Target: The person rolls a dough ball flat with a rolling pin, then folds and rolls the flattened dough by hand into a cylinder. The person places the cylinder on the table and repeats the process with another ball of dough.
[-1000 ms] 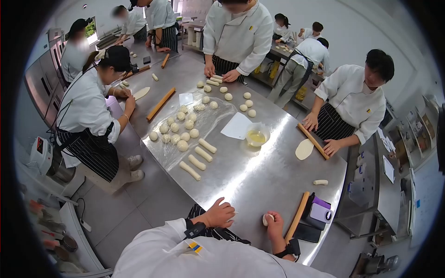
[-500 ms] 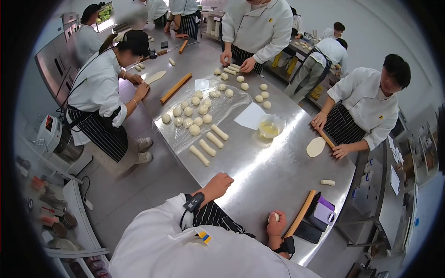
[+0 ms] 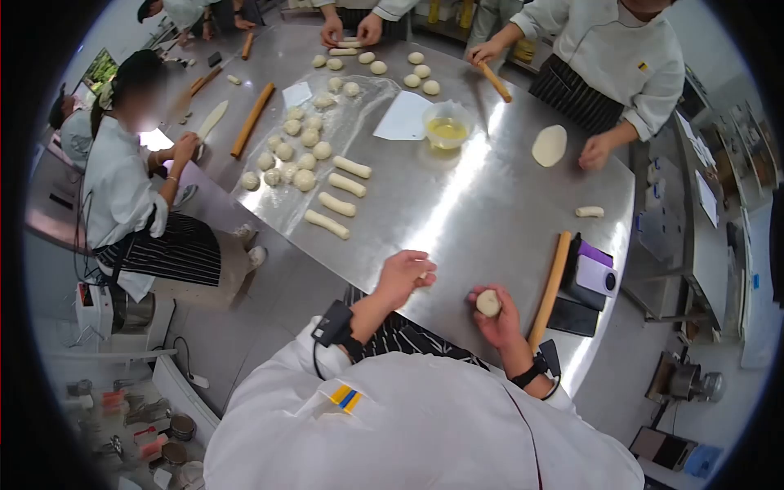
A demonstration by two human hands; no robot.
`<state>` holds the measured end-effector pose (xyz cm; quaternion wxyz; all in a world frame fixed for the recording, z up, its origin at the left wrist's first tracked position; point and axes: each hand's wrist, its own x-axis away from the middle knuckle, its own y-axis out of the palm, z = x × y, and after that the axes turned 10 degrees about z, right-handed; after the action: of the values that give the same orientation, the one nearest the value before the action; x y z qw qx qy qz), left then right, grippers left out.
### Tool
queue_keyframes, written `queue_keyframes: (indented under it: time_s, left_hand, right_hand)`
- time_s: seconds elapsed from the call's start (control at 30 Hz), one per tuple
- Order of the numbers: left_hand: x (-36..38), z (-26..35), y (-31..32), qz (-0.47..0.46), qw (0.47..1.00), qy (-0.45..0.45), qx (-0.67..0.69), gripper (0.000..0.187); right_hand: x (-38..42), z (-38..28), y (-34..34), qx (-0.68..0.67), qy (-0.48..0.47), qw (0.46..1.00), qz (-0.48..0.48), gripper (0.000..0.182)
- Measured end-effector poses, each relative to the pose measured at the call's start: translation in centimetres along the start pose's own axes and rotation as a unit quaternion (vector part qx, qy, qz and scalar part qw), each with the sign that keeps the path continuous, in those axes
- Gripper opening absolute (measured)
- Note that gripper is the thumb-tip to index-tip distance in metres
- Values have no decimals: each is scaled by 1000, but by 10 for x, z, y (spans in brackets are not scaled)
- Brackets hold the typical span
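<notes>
In my right hand, a round piece of pale dough sits between thumb and curled fingers, just above the near edge of the steel table. My left hand hovers over the same edge, fingers loosely bent and apart from the thumb; a pale spot between them is too small to name. Beyond it lie several dough logs, side by side. Just right of my right hand, a wooden rolling pin rests on the table.
Several dough balls sit on plastic film. A bowl of yellowish liquid stands by white paper. A purple-and-black device lies at right, near a short dough log. A co-worker across holds a rolling pin beside flat dough.
My right hand has risen from the table edge and turned, showing the dough piece. My left hand has moved right, its fingers loosening. The co-worker at right has lifted the rolling pin off the flat dough.
</notes>
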<state>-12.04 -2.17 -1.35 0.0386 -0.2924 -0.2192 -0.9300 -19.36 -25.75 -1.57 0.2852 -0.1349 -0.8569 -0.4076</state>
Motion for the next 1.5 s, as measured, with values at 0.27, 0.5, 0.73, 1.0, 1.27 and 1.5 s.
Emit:
queue_keyframes:
  time_s: [0.27, 0.5, 0.73, 1.0, 1.27, 1.5]
  left_hand:
    - [31, 1, 57, -101, 767, 510, -375, 30]
    - [31, -27, 36, -158, 747, 508, -399, 68]
    - [20, -3, 16, -138, 845, 404, -323, 62]
    - [30, -2, 20, -126, 828, 426, -343, 51]
    - [30, -13, 16, -118, 849, 405, -319, 23]
    - [46, -2, 23, -120, 687, 559, -448, 48]
  right_hand:
    - [-21, 23, 62, -11, 56, 998, -29, 35]
    - [-18, 23, 58, 9, 46, 999, -10, 41]
    - [-8, 8, 72, 13, 55, 994, -95, 47]
    - [-19, 14, 59, 147, 3, 981, -128, 41]
    - [-11, 15, 53, 111, 55, 991, -54, 36]
    - [-14, 18, 54, 85, 49, 994, -47, 46]
